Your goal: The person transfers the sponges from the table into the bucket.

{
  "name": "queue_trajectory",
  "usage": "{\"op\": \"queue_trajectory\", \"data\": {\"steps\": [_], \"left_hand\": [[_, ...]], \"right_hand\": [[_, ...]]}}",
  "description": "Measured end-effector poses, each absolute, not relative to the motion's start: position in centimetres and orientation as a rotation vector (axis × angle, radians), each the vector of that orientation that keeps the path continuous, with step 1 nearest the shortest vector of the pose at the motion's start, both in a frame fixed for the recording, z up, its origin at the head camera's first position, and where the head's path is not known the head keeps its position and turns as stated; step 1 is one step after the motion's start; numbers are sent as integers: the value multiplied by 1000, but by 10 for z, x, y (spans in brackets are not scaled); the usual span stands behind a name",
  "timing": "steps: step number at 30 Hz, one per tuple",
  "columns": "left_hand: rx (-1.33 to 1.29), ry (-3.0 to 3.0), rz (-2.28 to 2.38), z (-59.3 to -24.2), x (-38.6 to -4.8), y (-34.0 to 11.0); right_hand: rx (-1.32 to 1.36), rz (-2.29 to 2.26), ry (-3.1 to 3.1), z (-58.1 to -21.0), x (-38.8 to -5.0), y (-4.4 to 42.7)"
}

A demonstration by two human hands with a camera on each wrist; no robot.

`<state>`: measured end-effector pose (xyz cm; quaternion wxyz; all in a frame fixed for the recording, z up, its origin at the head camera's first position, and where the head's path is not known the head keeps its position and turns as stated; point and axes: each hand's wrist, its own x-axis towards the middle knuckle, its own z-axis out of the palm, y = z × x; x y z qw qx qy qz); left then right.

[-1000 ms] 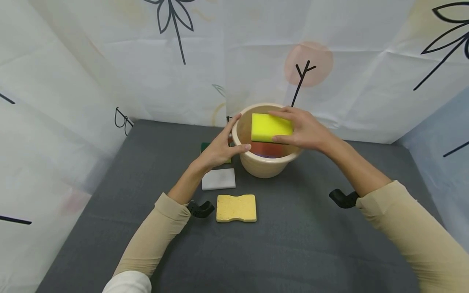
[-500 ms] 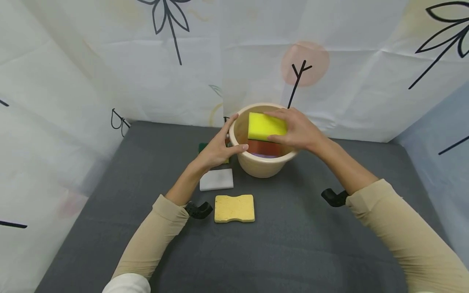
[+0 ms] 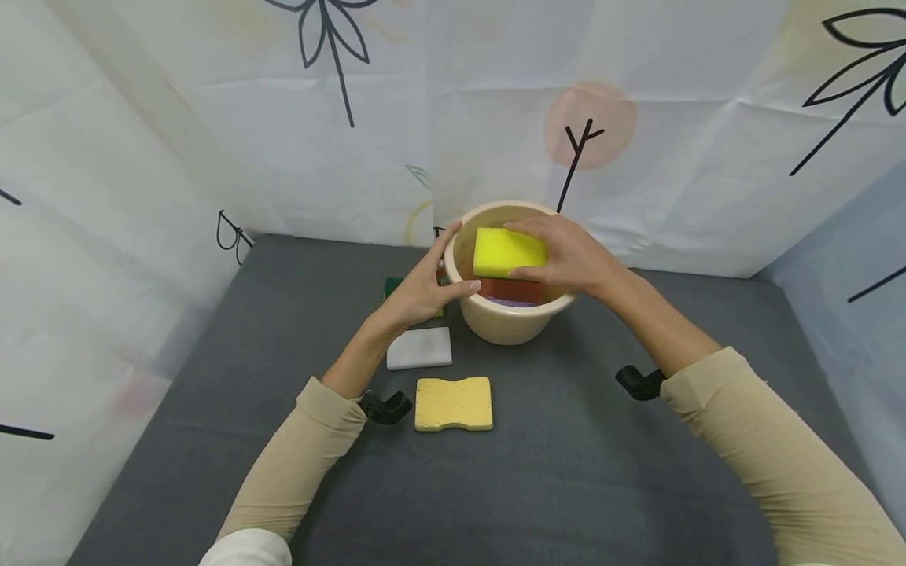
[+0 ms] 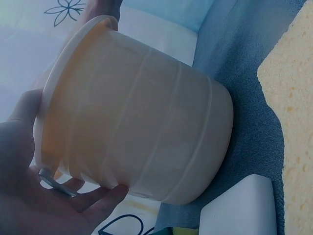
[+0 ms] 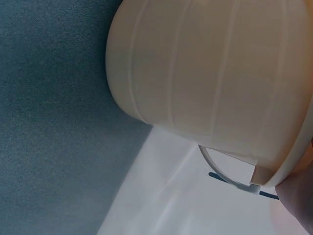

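A cream bucket (image 3: 506,324) with ribbed sides stands upright near the back of the table. My left hand (image 3: 422,289) grips its left rim, the thumb over the edge and the other fingers along the outer wall (image 4: 146,112). Between thumb and fingers of my right hand (image 3: 572,253) is a bright yellow sponge (image 3: 506,251), held inside the bucket's mouth. Below it in the bucket lie a reddish-brown block (image 3: 511,290) and something purple (image 3: 511,303). In the right wrist view the bucket (image 5: 205,63) hides most of the right hand and the sponge.
A pale yellow sponge with notched sides (image 3: 454,404) lies in front of the bucket on the dark grey table (image 3: 566,456). Behind it is a white block (image 3: 419,348). A green-and-yellow sponge (image 3: 392,284) is partly hidden by the left hand. Patterned white cloth (image 3: 495,134) hangs behind.
My right hand has moved left and slightly down with the yellow sponge, lower into the bucket. The left hand keeps its grip on the rim.
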<state>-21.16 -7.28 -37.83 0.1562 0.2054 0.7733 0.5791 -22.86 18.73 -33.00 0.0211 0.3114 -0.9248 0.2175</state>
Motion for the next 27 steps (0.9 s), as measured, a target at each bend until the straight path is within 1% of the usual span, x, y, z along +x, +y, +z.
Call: {"op": "queue_trajectory", "data": {"steps": [9, 18, 27], "left_hand": [[572, 2209, 1651, -379, -213, -71], [590, 2227, 1639, -378, -213, -71], [699, 2346, 1514, -378, -217, -78]], "right_hand": [[896, 626, -2934, -329, -226, 187], [918, 696, -2841, -329, -225, 191], [915, 714, -2743, -326, -222, 200]]}}
